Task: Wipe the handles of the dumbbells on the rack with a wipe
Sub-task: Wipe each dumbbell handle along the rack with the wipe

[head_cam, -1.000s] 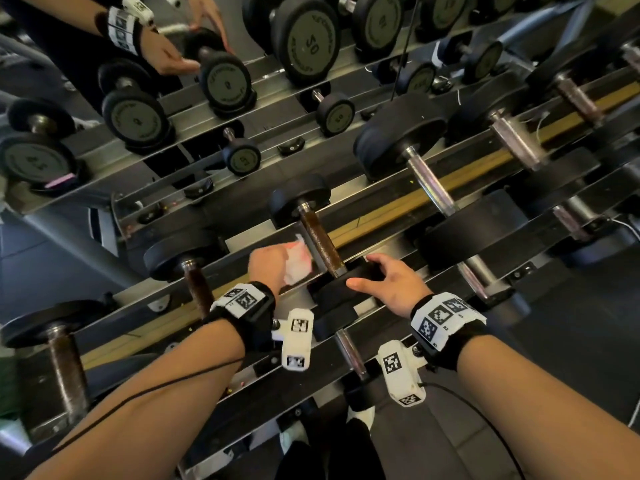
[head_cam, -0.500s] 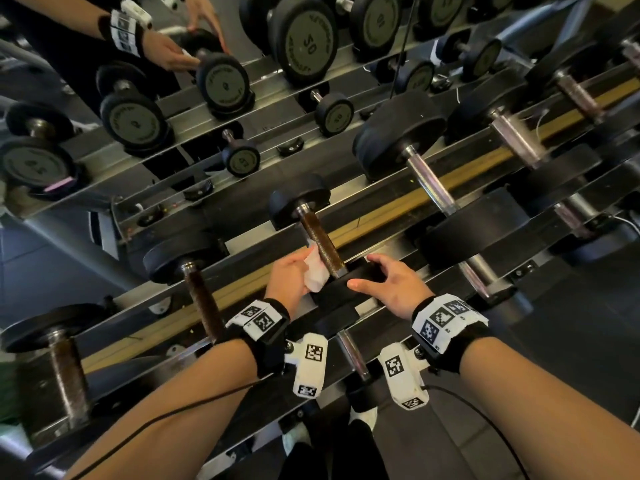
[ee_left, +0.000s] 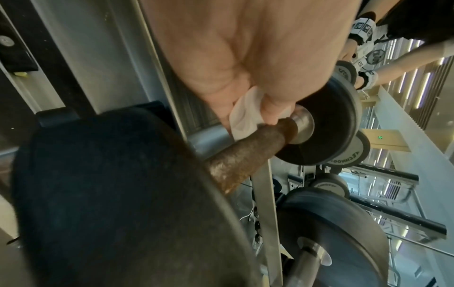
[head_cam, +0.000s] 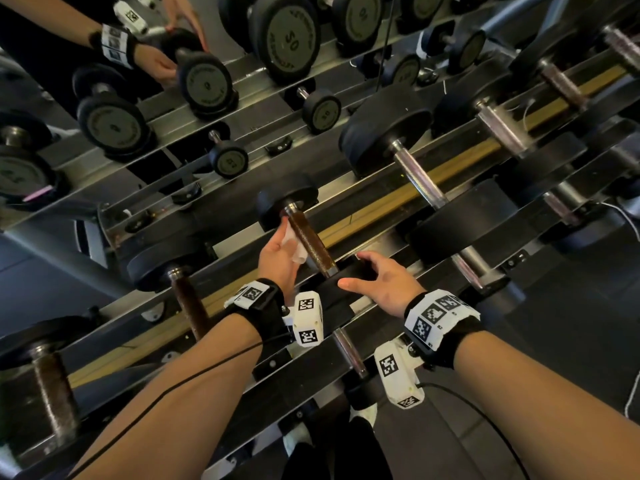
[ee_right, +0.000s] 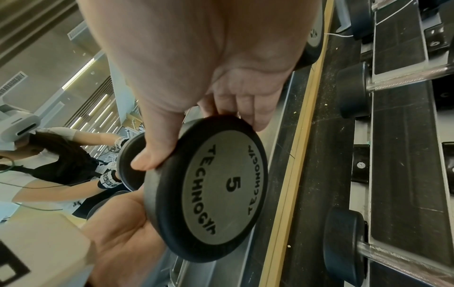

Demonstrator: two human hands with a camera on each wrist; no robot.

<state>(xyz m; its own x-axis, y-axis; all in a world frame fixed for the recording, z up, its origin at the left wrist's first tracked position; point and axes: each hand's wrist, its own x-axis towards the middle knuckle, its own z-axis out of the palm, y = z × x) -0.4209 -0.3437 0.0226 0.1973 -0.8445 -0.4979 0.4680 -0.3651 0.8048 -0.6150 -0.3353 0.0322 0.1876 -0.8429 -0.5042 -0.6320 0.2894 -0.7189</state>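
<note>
A small dumbbell with a rusty brown handle point(head_cam: 311, 241) lies on the rack's point(head_cam: 374, 211) upper tier. My left hand point(head_cam: 278, 252) holds a white wipe point(head_cam: 293, 244) against the handle's left side, fingertips up near the far head point(head_cam: 287, 202). In the left wrist view the wipe point(ee_left: 245, 114) is pinched between thumb and fingers just short of the metal collar, touching the handle point(ee_left: 248, 155). My right hand point(head_cam: 381, 278) grips the near head point(head_cam: 349, 271); its thumb point(ee_right: 157, 147) and fingers curl round the rim of the disc marked 5 point(ee_right: 216, 190).
A bigger dumbbell with a chrome handle point(head_cam: 419, 174) lies to the right, and another rusty-handled one point(head_cam: 188, 306) to the left. A lower tier holds a chrome handle point(head_cam: 349, 351) under my wrists. A mirror behind the rack reflects the dumbbells and my arms.
My left hand moved right onto the handle with the wipe, then slid it up toward the far head. The right hand has kept its hold on the near head.
</note>
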